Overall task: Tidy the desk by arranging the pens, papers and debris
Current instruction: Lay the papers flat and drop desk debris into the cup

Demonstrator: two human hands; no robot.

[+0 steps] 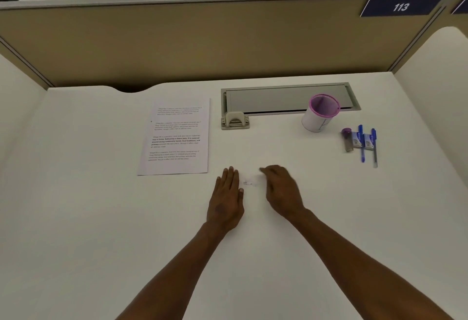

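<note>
Small white paper scraps [250, 183] lie on the white desk [101, 218] between my two hands. My left hand [227, 198] rests flat, palm down, fingers together, just left of the scraps. My right hand [282, 190] is cupped just right of them, fingers curled toward the scraps; it holds nothing that I can see. A printed sheet of paper [176, 137] lies flat left of centre. Two blue pens [368, 145] lie at the right beside two small blue-white boxes [362, 140] and a purple-capped lead case [347, 140]. A white cup with a pink rim [320, 113] stands near them.
A grey cable hatch [288, 99] is set into the desk's far side, with a beige hole punch [235, 120] at its left corner. A tan partition [202, 41] closes the back, with a blue "113" sign [401, 6].
</note>
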